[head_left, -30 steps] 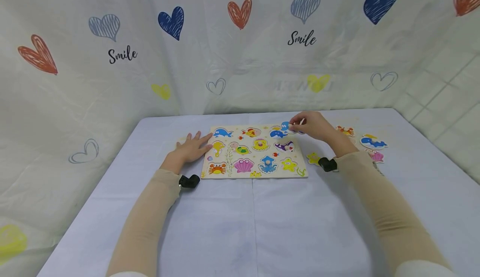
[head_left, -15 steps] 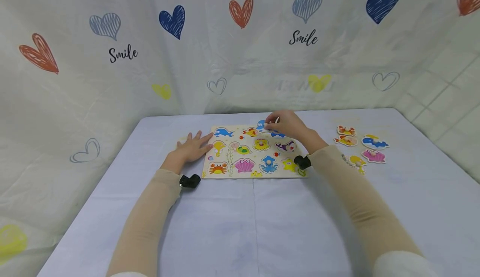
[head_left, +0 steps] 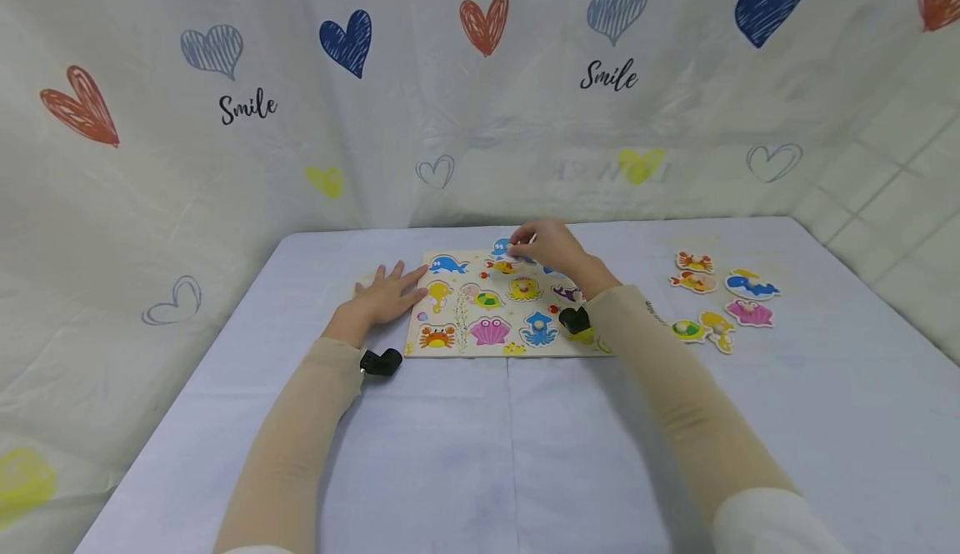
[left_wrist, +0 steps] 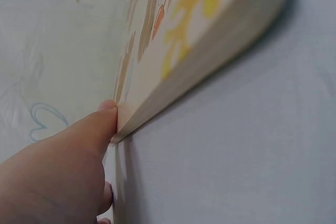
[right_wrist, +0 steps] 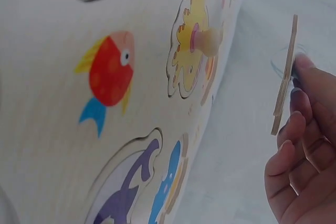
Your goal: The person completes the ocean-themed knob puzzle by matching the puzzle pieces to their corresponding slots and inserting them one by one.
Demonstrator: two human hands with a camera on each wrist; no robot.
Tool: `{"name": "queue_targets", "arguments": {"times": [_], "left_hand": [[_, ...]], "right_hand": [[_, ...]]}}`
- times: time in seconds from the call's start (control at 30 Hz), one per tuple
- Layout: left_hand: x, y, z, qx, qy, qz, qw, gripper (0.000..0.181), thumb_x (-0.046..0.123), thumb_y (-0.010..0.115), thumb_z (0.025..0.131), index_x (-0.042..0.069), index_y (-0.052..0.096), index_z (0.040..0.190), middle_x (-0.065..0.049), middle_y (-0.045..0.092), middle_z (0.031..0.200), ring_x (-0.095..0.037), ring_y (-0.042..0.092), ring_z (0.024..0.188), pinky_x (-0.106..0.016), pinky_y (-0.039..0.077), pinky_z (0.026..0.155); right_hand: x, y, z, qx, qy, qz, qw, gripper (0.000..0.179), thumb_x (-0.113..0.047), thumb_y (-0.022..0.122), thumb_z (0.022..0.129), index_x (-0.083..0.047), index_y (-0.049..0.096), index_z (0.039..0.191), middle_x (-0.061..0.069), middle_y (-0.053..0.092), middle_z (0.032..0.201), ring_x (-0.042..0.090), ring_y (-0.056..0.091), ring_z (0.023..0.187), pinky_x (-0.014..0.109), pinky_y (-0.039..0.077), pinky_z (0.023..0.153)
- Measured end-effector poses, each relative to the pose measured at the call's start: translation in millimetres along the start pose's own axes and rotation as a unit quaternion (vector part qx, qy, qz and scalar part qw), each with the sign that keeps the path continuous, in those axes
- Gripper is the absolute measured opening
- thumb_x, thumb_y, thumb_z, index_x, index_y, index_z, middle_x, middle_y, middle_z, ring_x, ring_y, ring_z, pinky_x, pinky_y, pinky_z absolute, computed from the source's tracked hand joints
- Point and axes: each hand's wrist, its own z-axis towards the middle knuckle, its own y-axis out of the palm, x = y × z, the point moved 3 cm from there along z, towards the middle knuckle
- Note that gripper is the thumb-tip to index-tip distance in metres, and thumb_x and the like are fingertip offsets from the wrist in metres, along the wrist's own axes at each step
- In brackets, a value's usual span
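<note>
A wooden sea-animal puzzle board (head_left: 500,354) lies at the far part of the table. My right hand (head_left: 558,250) pinches a blue puzzle piece (head_left: 501,247) above the board's back edge. In the right wrist view this piece (right_wrist: 284,80) shows edge-on as thin wood, apart from the board. My left hand (head_left: 382,294) rests at the board's left edge with fingers spread, and its thumb (left_wrist: 100,124) touches the board's side in the left wrist view. A yellow octopus piece (right_wrist: 186,51) with a round knob sits in its recess; a blue squid piece (head_left: 537,336) lies nearer the front.
Several loose puzzle pieces lie right of the board: a crab (head_left: 694,262), a fish (head_left: 693,281), a blue whale (head_left: 752,286), a pink shell (head_left: 750,313), a turtle (head_left: 688,331) and a yellow seahorse (head_left: 718,333). A white curtain with hearts hangs behind the table (head_left: 450,454).
My right hand has moved left along the board's back edge with the blue puzzle piece, uncovering the loose pieces on the right. The left hand has stayed at the board's edge.
</note>
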Motion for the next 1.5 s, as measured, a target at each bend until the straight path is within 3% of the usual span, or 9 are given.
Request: {"name": "queue_targets", "arguments": {"times": [0.43,1.27,1.5], "left_hand": [[-1.2,1.0,2.6,-0.001,0.002,0.001,1.0000,0.065,0.055,0.036,0.108,0.030,0.018,0.166,-0.020,0.001,0.170,-0.051,-0.006,0.152,-0.079,0.000,0.111],[-3.3,0.2,5.8,-0.004,0.004,-0.002,1.0000,0.066,0.056,0.034,0.108,0.030,0.016,0.166,-0.019,0.000,0.170,-0.050,-0.007,0.152,-0.078,-0.001,0.112],[-2.9,0.3,5.6,-0.005,0.004,0.002,1.0000,0.067,0.058,0.034,0.108,0.031,0.015,0.166,-0.019,-0.001,0.170,-0.050,-0.008,0.152,-0.078,-0.001,0.112]], "right_hand": [[-12,19,12.2,-0.017,0.008,0.001,0.9998,0.026,-0.024,0.071,0.100,-0.004,0.074,0.116,0.010,0.069,0.109,0.026,0.058,0.097,0.041,0.051,0.090],[-29,27,25.8,-0.032,0.019,0.010,0.9993,0.020,-0.020,0.071,0.099,-0.005,0.075,0.111,0.010,0.070,0.107,0.025,0.060,0.095,0.038,0.054,0.088],[-37,38,33.9,-0.044,0.031,-0.013,0.9985,0.019,-0.023,0.074,0.098,-0.007,0.075,0.109,0.008,0.070,0.106,0.025,0.059,0.095,0.038,0.052,0.092]]}}
